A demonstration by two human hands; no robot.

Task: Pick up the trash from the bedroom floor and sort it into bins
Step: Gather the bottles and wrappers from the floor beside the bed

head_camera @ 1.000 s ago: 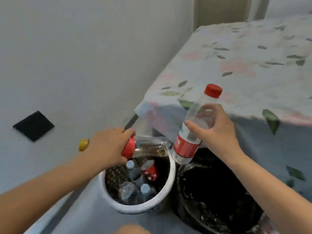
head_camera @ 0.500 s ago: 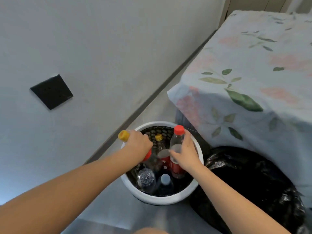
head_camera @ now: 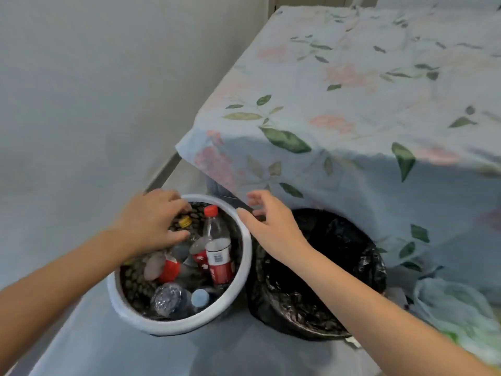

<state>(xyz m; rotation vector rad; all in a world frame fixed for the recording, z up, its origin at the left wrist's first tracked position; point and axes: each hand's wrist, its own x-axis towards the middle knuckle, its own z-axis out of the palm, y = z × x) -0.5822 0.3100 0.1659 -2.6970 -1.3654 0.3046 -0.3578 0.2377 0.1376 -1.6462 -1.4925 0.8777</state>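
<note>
We see the left hand [head_camera: 151,221] over the white bin [head_camera: 245,256] w/ loose fingers, holding nothing; the right hand [head_camera: 271,226], spread wide, at the bin's 3 o'clock; the red-cap bottle [head_camera: 218,251] inside.

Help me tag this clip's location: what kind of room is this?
Most likely a bedroom corner: a bed under a floral sheet stands by a plain wall, with a white bin of plastic bottles and a black-lined bin at its foot.

Both bottles released into white bin [head_camera: 245,256]; right hand [head_camera: 267,222] withdrawn, empty
</note>
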